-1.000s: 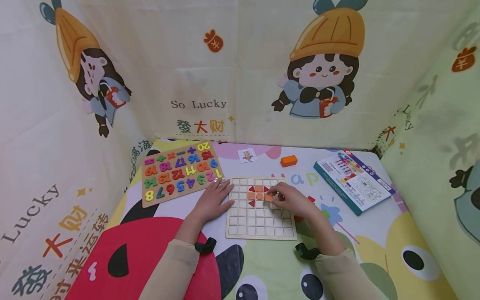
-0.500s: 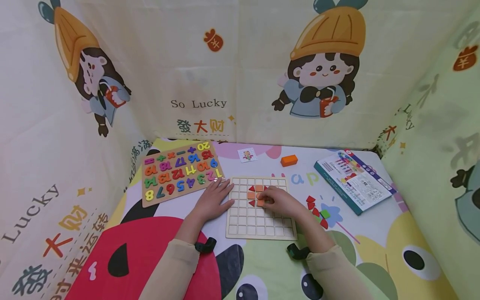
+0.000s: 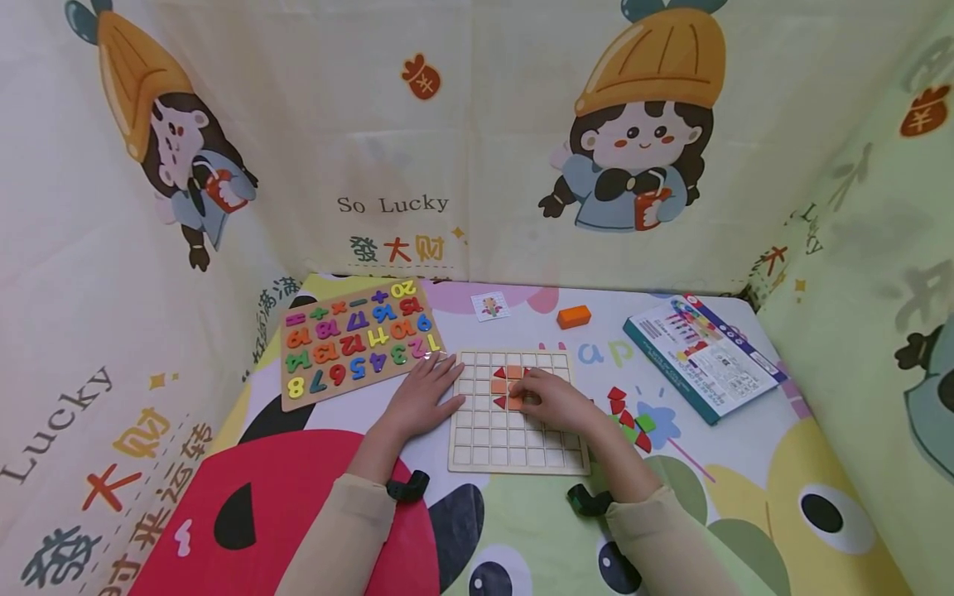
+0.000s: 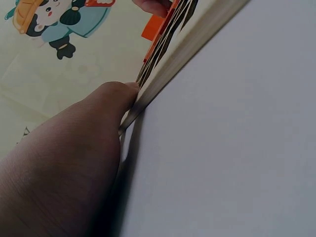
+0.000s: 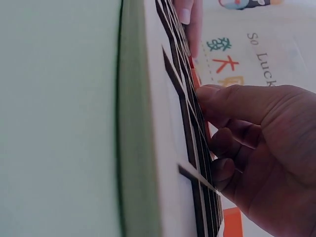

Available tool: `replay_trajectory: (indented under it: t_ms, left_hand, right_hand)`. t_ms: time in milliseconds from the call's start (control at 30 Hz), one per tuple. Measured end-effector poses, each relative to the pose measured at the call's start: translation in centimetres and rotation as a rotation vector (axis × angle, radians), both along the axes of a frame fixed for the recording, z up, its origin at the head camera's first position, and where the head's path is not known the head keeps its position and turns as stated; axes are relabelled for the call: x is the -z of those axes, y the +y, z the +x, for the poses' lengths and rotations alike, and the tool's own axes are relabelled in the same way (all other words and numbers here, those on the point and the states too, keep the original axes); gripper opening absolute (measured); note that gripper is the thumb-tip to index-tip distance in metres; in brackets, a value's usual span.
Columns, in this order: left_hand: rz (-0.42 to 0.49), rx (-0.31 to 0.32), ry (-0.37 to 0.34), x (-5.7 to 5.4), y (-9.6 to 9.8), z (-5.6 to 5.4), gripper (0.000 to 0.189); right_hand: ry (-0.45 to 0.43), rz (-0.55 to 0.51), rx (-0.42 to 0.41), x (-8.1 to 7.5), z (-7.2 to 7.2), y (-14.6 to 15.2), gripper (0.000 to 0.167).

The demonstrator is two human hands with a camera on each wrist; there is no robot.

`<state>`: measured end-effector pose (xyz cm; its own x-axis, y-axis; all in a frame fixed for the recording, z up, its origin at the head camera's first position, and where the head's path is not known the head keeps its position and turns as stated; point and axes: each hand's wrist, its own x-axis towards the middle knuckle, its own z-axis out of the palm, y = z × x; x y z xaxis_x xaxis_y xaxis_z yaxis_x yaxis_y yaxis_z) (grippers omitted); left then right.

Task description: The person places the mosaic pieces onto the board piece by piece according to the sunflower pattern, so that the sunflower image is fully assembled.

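Observation:
A pale wooden grid board (image 3: 519, 455) lies in the middle of the table. On its upper half are orange square tiles (image 3: 498, 386) and small red triangles (image 3: 500, 402). My right hand (image 3: 555, 401) reaches over these pieces. Its thumb and curled fingers pinch an orange square tile (image 3: 515, 404) down at the lower cell of the group; the hand covers the pieces to its right. In the right wrist view the thumb (image 5: 215, 96) touches the grid close up. My left hand (image 3: 423, 397) rests with extended fingers along the board's left edge, its thumb on the rim.
A number board (image 3: 322, 397) with coloured numerals stands at the left. Behind the grid lie a small picture card (image 3: 490, 306) and an orange block (image 3: 574, 317). At the right are loose red pieces (image 3: 617, 401), green pieces (image 3: 645, 423) and a flat box (image 3: 701, 356).
My right hand has shifted left and slightly toward me, carrying the orange square tile to the lower cell, and then stayed there. Loose pieces at the right came into sight. My left hand stays put.

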<state>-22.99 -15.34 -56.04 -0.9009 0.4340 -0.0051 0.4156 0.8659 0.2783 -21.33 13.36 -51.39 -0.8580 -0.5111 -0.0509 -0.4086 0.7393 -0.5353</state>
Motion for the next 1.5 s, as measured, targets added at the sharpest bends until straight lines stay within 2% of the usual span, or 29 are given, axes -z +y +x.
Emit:
replay_trajectory:
  t_ms: [233, 467, 667, 800, 967, 1067, 1367, 1500]
  left_hand:
    - [0.004, -0.003, -0.004, -0.2, 0.1, 0.1, 0.071]
    - [0.001, -0.003, -0.010, -0.1, 0.0, -0.1, 0.072]
    - [0.003, -0.003, -0.025, -0.1, 0.1, -0.2, 0.072]
    - [0.006, -0.005, -0.027, -0.1, 0.1, -0.1, 0.072]
    - [-0.003, -0.010, -0.030, -0.1, 0.1, -0.2, 0.072]
    - [0.003, -0.009, -0.028, -0.1, 0.1, -0.1, 0.072]
    - [-0.002, -0.005, -0.008, 0.0, 0.0, -0.2, 0.072]
    - [0.003, -0.001, -0.009, 0.0, 0.0, -0.2, 0.072]
  right_hand:
    - [-0.056, -0.030, 0.089, -1.0, 0.3, 1.4, 0.021]
    - [-0.078, -0.041, 0.164, -2.9, 0.7, 6.7, 0.025]
    - [-0.134, -0.027, 0.236, -2.6, 1.3, 12.3, 0.026]
    - [-0.180, -0.004, 0.241, -2.2, 1.9, 14.4, 0.025]
    - [-0.246, 0.026, 0.160, -1.3, 2.2, 14.7, 0.026]
    - [-0.255, 0.047, 0.133, -0.9, 2.2, 14.1, 0.025]
    - [-0.250, 0.095, 0.173, -0.9, 2.0, 12.7, 0.014]
    - [-0.262, 0.107, 0.160, -0.9, 2.2, 12.7, 0.016]
